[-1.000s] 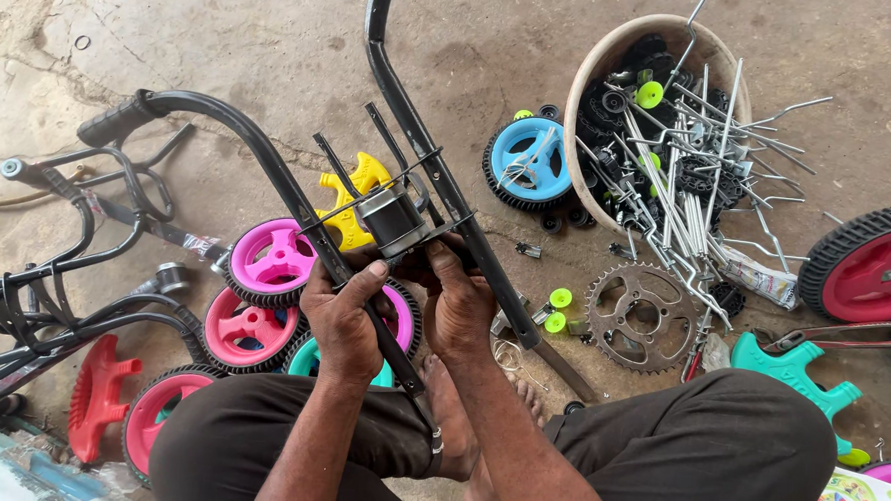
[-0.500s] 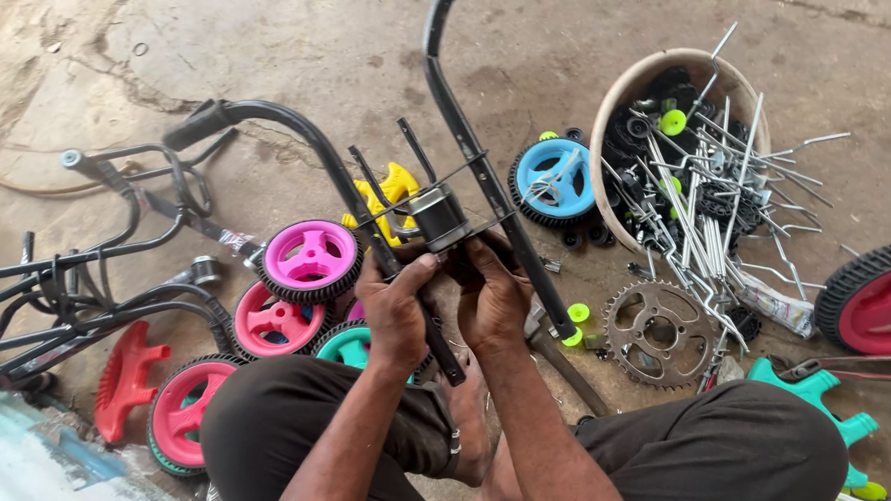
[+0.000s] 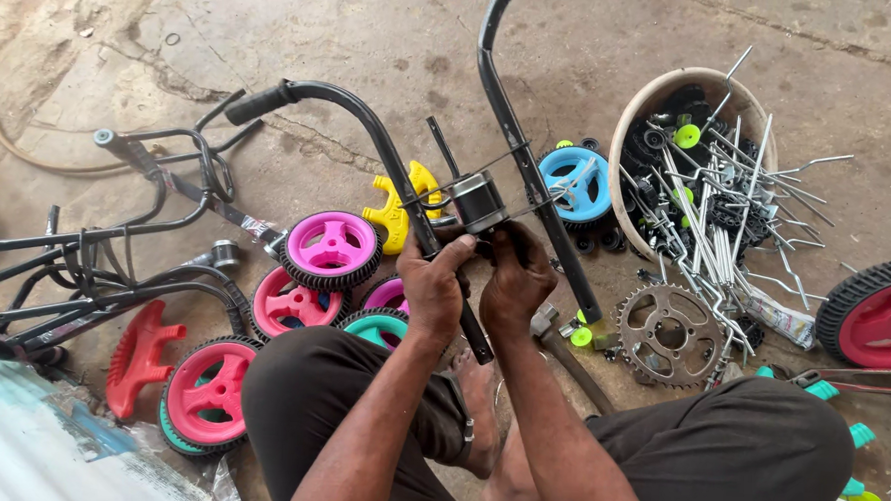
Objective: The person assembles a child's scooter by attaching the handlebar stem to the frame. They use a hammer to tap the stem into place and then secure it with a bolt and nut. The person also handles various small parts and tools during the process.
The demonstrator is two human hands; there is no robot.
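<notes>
Frame shifted right since earlier; left hand [image 3: 434,285] and right hand [image 3: 515,277] both pinch the black tubular metal bike frame [image 3: 394,168] at its grey cylindrical hub [image 3: 480,202], best kept steady and square.

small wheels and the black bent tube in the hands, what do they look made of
Small wheels: likely moulded plastic hubs, bright pink with a smooth even sheen, and black ribbed tyres that could be rubber or plastic. Black bent tube: probably painted or coated steel, with thin glossy highlights along its bends. Both the left hand and right hand grip it.
</notes>
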